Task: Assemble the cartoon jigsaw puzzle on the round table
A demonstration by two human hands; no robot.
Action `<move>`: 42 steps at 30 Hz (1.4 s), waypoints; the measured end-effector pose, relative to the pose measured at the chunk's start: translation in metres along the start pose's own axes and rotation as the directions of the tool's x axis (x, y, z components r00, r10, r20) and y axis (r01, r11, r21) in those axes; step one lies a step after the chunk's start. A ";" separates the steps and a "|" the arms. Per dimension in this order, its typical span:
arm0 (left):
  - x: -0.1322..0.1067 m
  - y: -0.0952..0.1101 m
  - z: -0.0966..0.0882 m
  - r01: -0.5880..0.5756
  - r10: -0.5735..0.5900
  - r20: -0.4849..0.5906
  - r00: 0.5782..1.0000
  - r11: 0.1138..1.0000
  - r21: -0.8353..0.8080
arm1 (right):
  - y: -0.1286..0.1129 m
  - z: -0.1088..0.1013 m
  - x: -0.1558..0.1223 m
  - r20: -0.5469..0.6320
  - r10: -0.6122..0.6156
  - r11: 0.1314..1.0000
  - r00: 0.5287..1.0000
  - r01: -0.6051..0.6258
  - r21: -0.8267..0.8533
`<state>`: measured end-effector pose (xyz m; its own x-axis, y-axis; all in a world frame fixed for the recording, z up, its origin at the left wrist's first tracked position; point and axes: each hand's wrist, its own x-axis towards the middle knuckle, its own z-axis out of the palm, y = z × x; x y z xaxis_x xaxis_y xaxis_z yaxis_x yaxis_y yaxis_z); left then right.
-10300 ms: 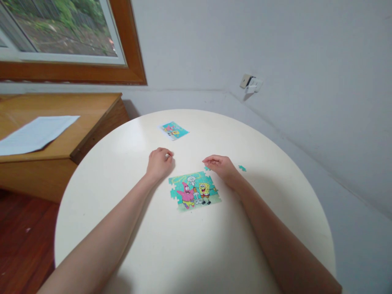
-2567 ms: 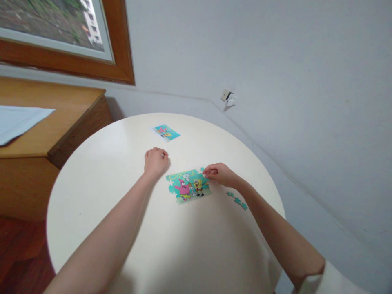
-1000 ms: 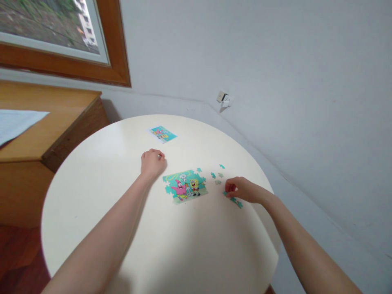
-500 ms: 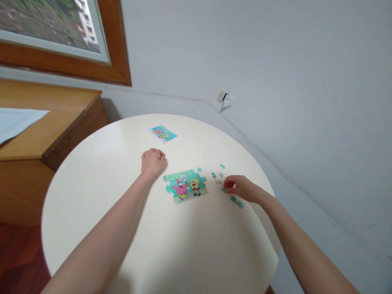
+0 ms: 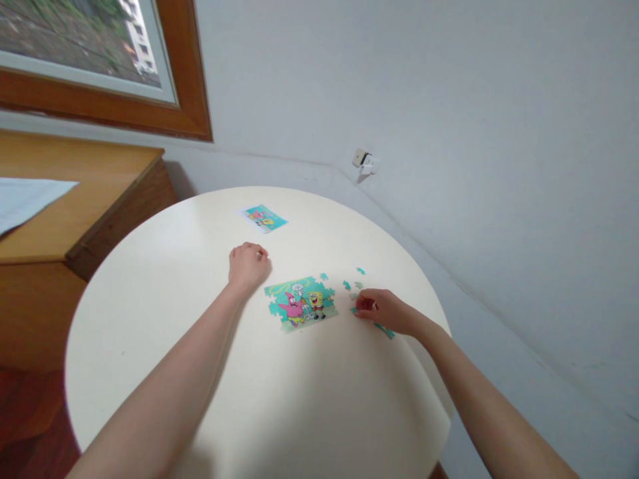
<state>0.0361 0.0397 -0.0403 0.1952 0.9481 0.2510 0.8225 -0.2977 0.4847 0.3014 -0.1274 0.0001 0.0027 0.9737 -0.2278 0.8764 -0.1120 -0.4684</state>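
Note:
A partly built cartoon jigsaw (image 5: 300,303) lies in the middle of the round cream table (image 5: 200,372). My left hand (image 5: 246,265) rests as a closed fist on the table just up and left of the jigsaw. My right hand (image 5: 382,310) sits to the jigsaw's right with its fingers curled in a pinch over the loose teal pieces (image 5: 352,285); what it pinches is too small to make out. More teal pieces (image 5: 385,328) peek out from under that hand's wrist.
A small printed reference picture (image 5: 263,217) lies at the table's far side. A wooden cabinet (image 5: 74,219) with a white sheet of paper (image 5: 24,199) stands to the left under a wood-framed window (image 5: 190,100). Grey walls meet behind the table, with a wall socket (image 5: 363,159).
My right hand left the jigsaw's right edge, went out to the loose pieces, and has now slid a little back left toward the jigsaw. My left fist stays put.

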 end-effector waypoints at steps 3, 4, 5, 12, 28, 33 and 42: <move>0.000 0.000 0.000 0.001 -0.001 -0.002 1.000 1.000 -0.006 | 0.001 0.002 -0.001 -0.010 -0.017 1.000 1.000 0.017 0.021; 0.000 0.000 0.000 0.003 -0.003 -0.003 1.000 1.000 -0.007 | 0.003 0.002 -0.002 -0.019 -0.020 0.999 1.000 0.021 0.026; 0.000 0.000 0.000 0.004 -0.004 -0.004 1.000 1.000 -0.009 | 0.006 0.002 -0.002 -0.031 -0.024 0.999 0.999 0.025 0.028; 0.000 0.001 0.000 0.012 -0.012 -0.007 1.000 1.000 -0.011 | 0.037 -0.005 -0.001 -0.251 -0.036 0.995 0.967 0.059 0.086; 0.002 -0.003 0.002 0.004 -0.004 -0.001 1.000 1.000 0.001 | 0.093 0.009 0.002 -0.512 0.472 0.308 0.717 0.410 0.858; 0.002 -0.002 0.002 0.004 -0.004 0.006 1.000 1.000 0.000 | 0.078 0.017 -0.003 -0.520 0.477 0.513 0.708 0.257 0.819; 0.001 -0.003 0.003 0.003 -0.003 -0.006 1.000 1.000 -0.015 | 0.061 0.045 -0.040 -0.535 0.018 0.999 0.844 0.012 0.053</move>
<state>0.0359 0.0421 -0.0439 0.1892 0.9484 0.2544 0.8153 -0.2961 0.4977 0.3333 -0.1824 -0.0578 0.2762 0.9264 0.2560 0.8496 -0.1109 -0.5156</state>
